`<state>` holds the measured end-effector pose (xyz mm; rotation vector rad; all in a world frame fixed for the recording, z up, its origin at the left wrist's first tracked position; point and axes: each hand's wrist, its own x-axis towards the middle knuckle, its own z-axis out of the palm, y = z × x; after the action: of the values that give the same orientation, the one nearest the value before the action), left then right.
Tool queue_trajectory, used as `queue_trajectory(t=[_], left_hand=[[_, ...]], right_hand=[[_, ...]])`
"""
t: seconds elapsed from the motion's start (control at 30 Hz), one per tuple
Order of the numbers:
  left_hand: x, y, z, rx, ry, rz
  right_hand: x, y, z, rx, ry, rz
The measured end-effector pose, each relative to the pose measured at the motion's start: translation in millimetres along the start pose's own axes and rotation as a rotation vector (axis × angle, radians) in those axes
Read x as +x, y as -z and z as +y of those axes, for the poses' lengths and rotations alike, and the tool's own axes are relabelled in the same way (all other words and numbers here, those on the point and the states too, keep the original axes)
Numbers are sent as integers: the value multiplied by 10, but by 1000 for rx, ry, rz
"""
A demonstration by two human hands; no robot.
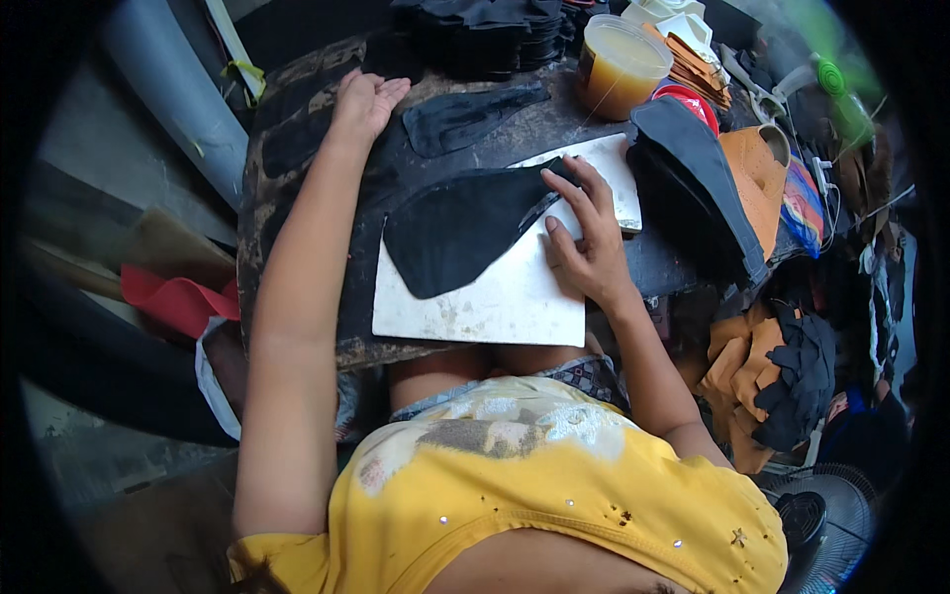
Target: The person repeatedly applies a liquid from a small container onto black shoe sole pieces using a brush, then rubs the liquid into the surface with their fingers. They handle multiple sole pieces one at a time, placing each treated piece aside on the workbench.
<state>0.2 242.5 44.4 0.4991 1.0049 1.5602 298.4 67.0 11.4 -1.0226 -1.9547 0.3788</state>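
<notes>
A black shaped leather piece (455,233) lies flat on a pale work board (495,302) on the dark, stained table (297,129). My right hand (584,233) rests on the board, fingers spread, fingertips touching the right tip of that piece. My left hand (364,99) reaches to the far left of the table, palm down and fingers apart, holding nothing. Just right of it lies a second black piece (470,114), apart from both hands.
A stack of black cut pieces (485,35) stands at the back, beside a tub of amber glue (618,64). A pile of black and tan pieces (712,168) sits at the right. More scraps (782,376) and a fan (821,515) lie lower right; red cloth (178,297) at the left.
</notes>
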Motion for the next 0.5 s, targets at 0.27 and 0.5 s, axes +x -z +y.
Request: queue_trajectory(t=[0.27, 0.5], left_hand=[[-1684, 557, 159, 1205, -322, -537], [-1953, 791, -172, 1200, -475, -460]], right_hand=[[22, -14, -6, -376, 37, -103], [32, -50, -123, -902, -170, -163]])
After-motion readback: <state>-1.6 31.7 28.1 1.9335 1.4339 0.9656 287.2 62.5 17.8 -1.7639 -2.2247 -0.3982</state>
